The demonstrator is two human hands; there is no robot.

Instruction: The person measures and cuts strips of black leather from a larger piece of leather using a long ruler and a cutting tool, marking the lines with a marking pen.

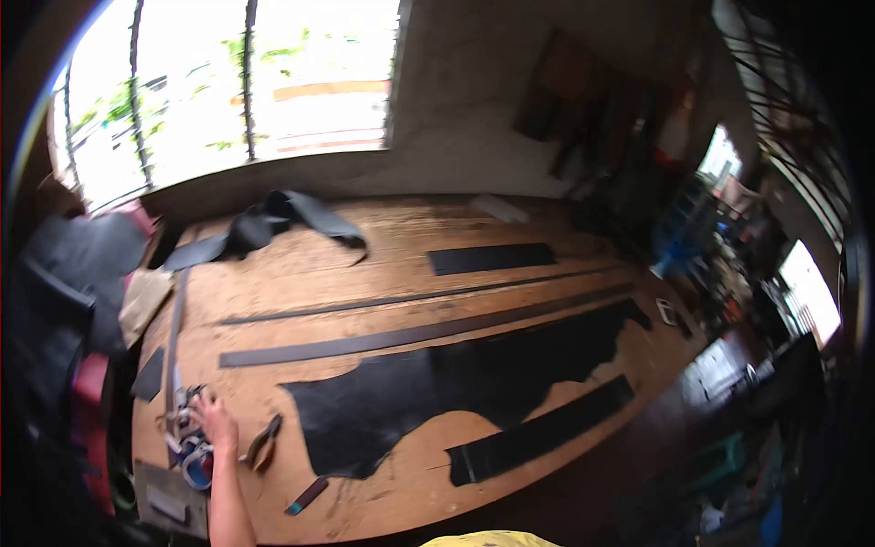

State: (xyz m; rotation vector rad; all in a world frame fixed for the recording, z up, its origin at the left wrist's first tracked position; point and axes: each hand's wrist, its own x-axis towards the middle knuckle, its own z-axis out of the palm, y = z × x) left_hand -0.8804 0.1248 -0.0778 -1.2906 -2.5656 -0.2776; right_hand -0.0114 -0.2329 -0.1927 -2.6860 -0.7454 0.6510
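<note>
My left hand [213,419] reaches over a small cluster of tools and rings [193,456] at the table's left side. Its fingers are spread over the cluster; whether they touch anything is too blurred to tell. Just right of the hand lie dark-handled pliers [264,444]. A short dark tool with a teal end [307,496] is near the front edge. A large irregular black leather piece [410,387] covers the table's middle, with a black strip [538,433] below it. My right hand is out of the frame.
Two long narrow strips, one a brown band [365,346], cross the wooden table [392,228]. Behind them are a black rectangle [492,259] and a curled black strip [310,215]. Dark leather [64,273] is piled at the left. A grey block [169,503] sits front left.
</note>
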